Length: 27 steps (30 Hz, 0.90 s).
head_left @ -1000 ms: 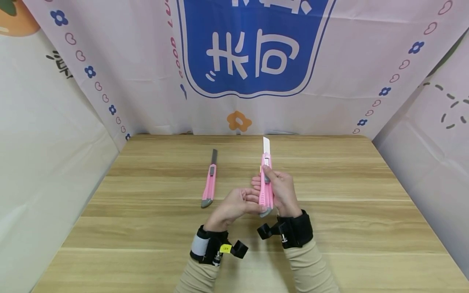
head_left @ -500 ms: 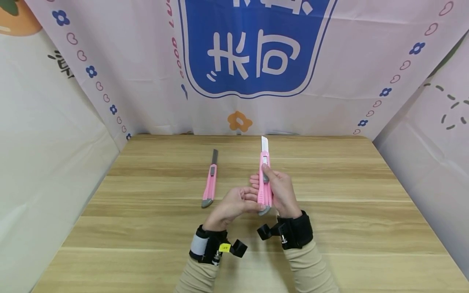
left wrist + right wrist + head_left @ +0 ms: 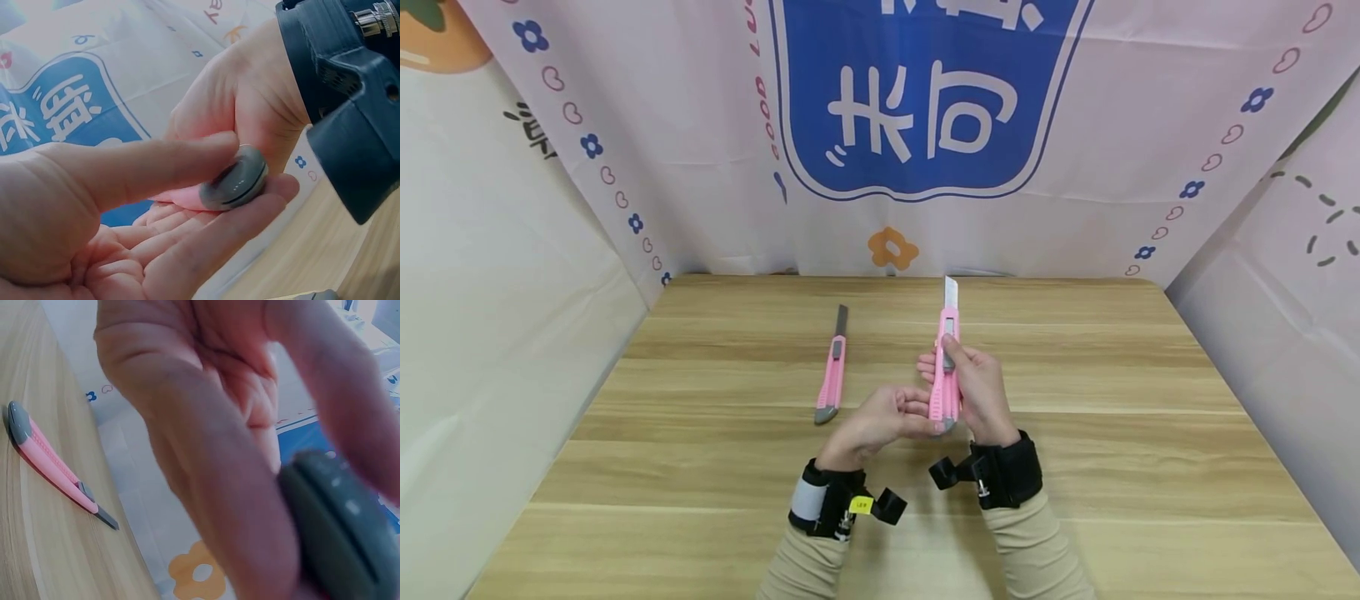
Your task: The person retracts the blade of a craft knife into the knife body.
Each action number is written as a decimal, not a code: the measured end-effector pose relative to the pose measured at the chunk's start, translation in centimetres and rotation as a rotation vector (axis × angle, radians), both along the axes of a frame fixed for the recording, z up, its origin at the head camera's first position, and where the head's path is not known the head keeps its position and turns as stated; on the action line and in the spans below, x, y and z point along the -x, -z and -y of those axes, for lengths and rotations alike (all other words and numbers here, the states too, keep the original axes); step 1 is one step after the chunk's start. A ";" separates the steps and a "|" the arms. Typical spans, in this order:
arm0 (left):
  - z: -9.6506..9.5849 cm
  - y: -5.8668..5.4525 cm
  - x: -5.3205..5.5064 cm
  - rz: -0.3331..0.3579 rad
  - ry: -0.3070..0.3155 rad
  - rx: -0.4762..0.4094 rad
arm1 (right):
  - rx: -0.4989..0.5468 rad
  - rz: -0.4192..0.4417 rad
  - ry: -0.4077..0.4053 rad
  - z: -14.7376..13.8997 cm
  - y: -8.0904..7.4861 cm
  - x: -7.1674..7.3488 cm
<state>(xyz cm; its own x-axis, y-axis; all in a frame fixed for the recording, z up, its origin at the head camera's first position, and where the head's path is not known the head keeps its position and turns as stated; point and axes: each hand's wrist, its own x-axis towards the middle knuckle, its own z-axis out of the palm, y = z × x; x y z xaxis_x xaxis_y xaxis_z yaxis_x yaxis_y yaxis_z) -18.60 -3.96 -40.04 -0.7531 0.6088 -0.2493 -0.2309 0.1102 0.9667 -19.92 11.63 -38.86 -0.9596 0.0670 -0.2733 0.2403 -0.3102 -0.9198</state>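
A pink utility knife (image 3: 940,396) points away from me, its bright blade (image 3: 951,293) extended at the far end. My right hand (image 3: 983,387) grips its body, the thumb lying by the grey slider. My left hand (image 3: 880,421) pinches the grey end cap (image 3: 247,178) between thumb and forefinger, clearest in the left wrist view. That same cap looms close in the right wrist view, partly cut off by the frame. A second pink utility knife (image 3: 831,379) with a darker extended blade lies on the table to the left, touched by neither hand.
The wood-grain table (image 3: 700,467) ends at a printed cloth (image 3: 715,208) hung along its back. White cloth walls (image 3: 497,333) flank both sides. Black camera straps (image 3: 1011,473) wrap both wrists, close to each other below the hands.
Both hands keep their hold on the knife. Its blade end has swung slightly left, then back right, and its cap end sits a little farther from me. The second knife stays put.
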 end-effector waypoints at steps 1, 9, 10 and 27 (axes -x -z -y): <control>-0.1 0.0 0.0 -0.001 0.000 0.005 | -0.001 -0.003 0.003 0.0 0.0 0.0; -0.6 0.0 -0.2 -0.013 -0.065 0.035 | -0.005 0.004 -0.002 -0.1 0.2 0.1; -0.7 0.0 -0.2 -0.011 -0.071 0.040 | -0.006 0.005 0.000 0.0 0.2 0.1; -0.6 0.0 -0.4 -0.008 -0.078 0.049 | -0.013 -0.009 0.043 0.3 0.0 -0.2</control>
